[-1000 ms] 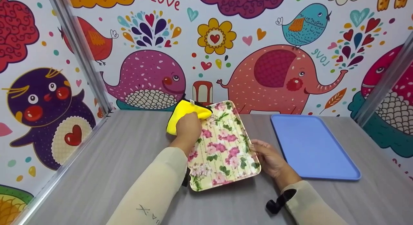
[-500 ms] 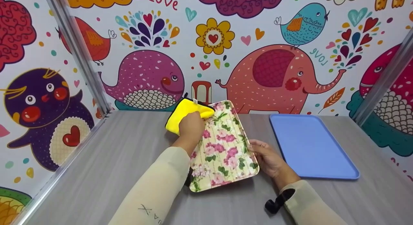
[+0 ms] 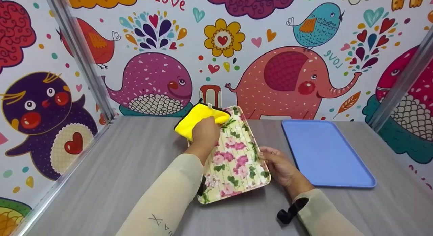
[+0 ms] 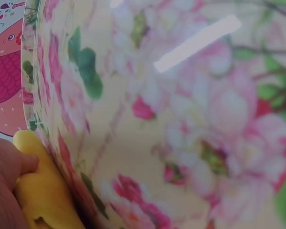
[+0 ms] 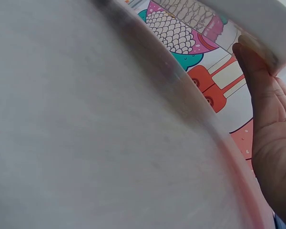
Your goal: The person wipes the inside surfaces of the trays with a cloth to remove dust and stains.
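Observation:
A floral tray [image 3: 233, 161], cream with pink blossoms and green leaves, is held tilted above the table. Its right edge is gripped by my right hand [image 3: 282, 166], thumb and fingers around the rim. My left hand [image 3: 205, 136] holds a yellow cloth [image 3: 192, 120] with black edging against the tray's upper left part. In the left wrist view the cloth [image 4: 43, 186] touches the glossy flowered face, with part of the hand [image 4: 7, 181] beside it. The right wrist view shows a pale, blurred surface, seemingly the tray's underside [image 5: 86, 124], and my hand [image 5: 274, 124] at its edge.
A plain blue tray [image 3: 331, 154] lies flat on the grey table [image 3: 111, 181] to the right of the floral one. A wall with printed cartoon animals [image 3: 284, 83] encloses the table's back and sides. Black straps with a small device [image 3: 291, 210] are on my right wrist.
My left hand and the yellow cloth have shifted a little to the right across the floral tray's upper part. The right hand keeps its grip, and the tray stays nearly in place.

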A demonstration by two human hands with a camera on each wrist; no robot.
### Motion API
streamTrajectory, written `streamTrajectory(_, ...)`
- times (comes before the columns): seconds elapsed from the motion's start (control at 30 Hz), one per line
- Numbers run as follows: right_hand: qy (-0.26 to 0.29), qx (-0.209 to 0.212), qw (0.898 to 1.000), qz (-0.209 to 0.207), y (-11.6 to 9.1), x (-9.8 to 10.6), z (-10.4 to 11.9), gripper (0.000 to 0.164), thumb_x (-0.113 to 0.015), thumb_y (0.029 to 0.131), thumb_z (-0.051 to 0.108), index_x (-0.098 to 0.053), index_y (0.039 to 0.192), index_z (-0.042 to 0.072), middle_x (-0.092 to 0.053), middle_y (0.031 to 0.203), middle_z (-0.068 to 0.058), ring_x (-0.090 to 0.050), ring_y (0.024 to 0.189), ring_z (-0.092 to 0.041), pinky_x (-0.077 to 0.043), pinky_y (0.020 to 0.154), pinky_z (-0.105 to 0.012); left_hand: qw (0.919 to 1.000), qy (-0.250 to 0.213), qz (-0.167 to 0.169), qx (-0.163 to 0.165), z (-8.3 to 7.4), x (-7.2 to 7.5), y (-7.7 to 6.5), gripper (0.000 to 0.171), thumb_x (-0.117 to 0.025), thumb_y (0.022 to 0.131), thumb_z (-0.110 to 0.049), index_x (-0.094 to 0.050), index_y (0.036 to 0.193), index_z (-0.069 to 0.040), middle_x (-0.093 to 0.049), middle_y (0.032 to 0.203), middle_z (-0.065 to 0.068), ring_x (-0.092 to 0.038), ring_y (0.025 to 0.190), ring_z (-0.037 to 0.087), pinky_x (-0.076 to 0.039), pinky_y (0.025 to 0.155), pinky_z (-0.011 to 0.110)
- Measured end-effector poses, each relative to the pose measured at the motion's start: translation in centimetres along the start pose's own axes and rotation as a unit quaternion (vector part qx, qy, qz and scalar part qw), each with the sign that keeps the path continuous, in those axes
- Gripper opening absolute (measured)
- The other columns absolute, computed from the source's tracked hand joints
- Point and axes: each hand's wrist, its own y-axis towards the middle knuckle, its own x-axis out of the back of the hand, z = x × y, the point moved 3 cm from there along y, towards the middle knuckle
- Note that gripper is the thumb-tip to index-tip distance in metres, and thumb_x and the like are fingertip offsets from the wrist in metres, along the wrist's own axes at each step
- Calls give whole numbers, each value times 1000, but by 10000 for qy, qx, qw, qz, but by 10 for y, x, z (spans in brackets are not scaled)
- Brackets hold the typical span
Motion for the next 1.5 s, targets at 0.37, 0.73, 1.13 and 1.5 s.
streamTrajectory(0.37, -173, -112, 9997, 91, 0, -4, -1, 29, -46, 104, 1, -71, 112, 12, -79, 96, -1, -75, 80, -8, -62, 71, -22, 9988, -174, -23, -462, -22, -5, -5, 36, -60, 106, -26, -66, 135, -7, -75, 122, 10, -72, 112, 27, -56, 106, 40)
streamTrajectory(0.73, -296, -108, 9994, 152, 1, -5, -2, 31, -45, 104, 1, -72, 111, 14, -79, 96, 1, -74, 82, -8, -62, 74, -23, 9978, -207, 119, -616, -34, -9, -12, 41, -60, 106, -28, -62, 142, -9, -73, 128, 9, -70, 117, 26, -53, 110, 41)
streamTrajectory(1.13, -302, -106, 9995, 22, 0, -4, -2, 27, -48, 104, 3, -72, 110, 14, -77, 95, 2, -72, 81, -6, -61, 73, -21, 9935, 35, 172, -1122, -45, -14, -21, 32, -59, 106, -26, -68, 132, -10, -76, 118, 9, -72, 110, 26, -57, 104, 40)
streamTrajectory(1.5, -227, -119, 9996, 143, 0, -1, -3, 27, -48, 106, 5, -71, 116, 13, -77, 101, 0, -73, 85, -8, -61, 77, -24, 9861, 619, 72, -1543, -55, -18, -30, 30, -56, 107, -24, -70, 130, -11, -76, 114, 10, -73, 105, 27, -60, 96, 41)
